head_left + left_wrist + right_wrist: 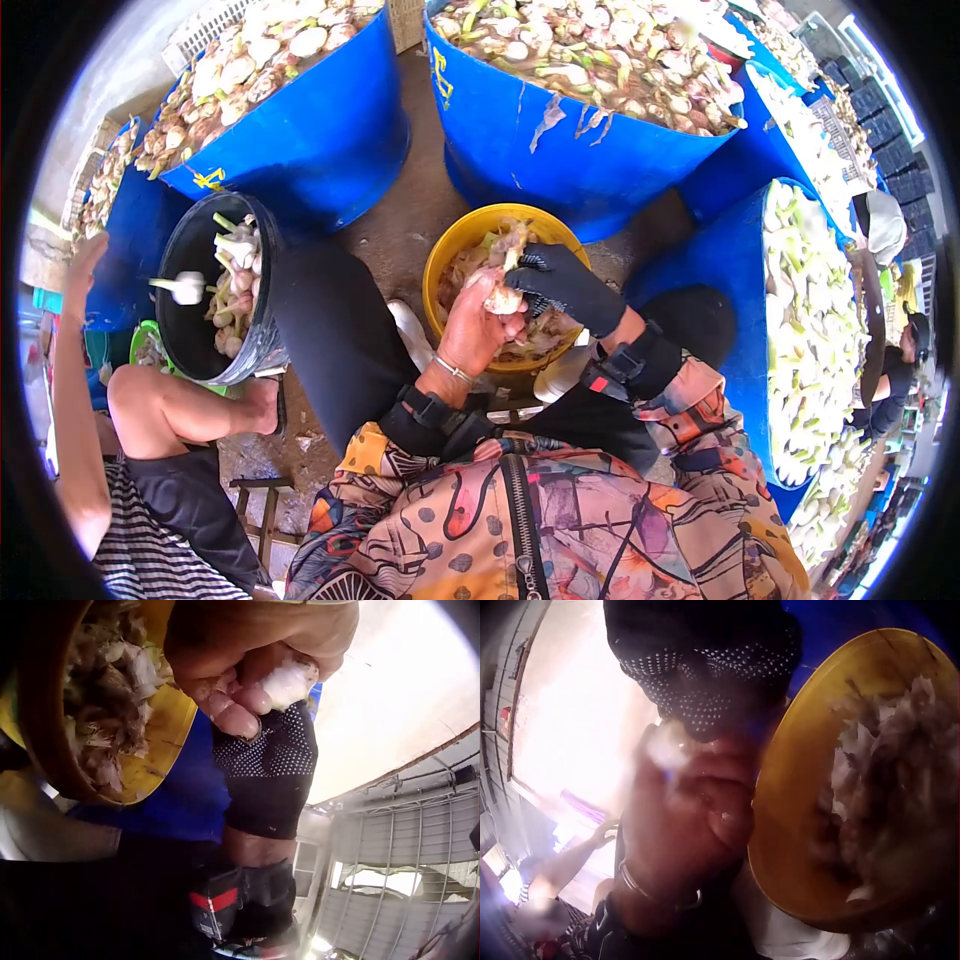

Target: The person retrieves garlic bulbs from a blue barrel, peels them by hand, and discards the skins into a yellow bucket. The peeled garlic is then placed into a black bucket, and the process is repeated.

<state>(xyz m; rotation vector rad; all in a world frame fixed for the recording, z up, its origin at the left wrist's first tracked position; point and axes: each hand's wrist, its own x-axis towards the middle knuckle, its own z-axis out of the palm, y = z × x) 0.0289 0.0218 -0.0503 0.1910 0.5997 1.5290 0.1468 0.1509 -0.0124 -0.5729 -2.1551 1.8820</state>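
Note:
My bare left hand (472, 328) grips a garlic bulb (503, 298) above a yellow bucket (436, 275). In the left wrist view the white side of the garlic bulb (289, 684) shows between its fingers. My right hand (570, 286), in a black glove with white dots, pinches the stem and loose skin (514, 243) at the top of the bulb. Its gloved fingers hide part of the garlic in the right wrist view. Below both hands, the bucket holds a heap of papery garlic peelings (466, 262).
A black bucket (178, 335) with trimmed garlic stands left, and a single garlic bulb (183, 287) hangs in the air over its mouth. Beside it sits another person with a raised arm (78, 330). Large blue tubs (590, 165) heaped with garlic surround the front and right.

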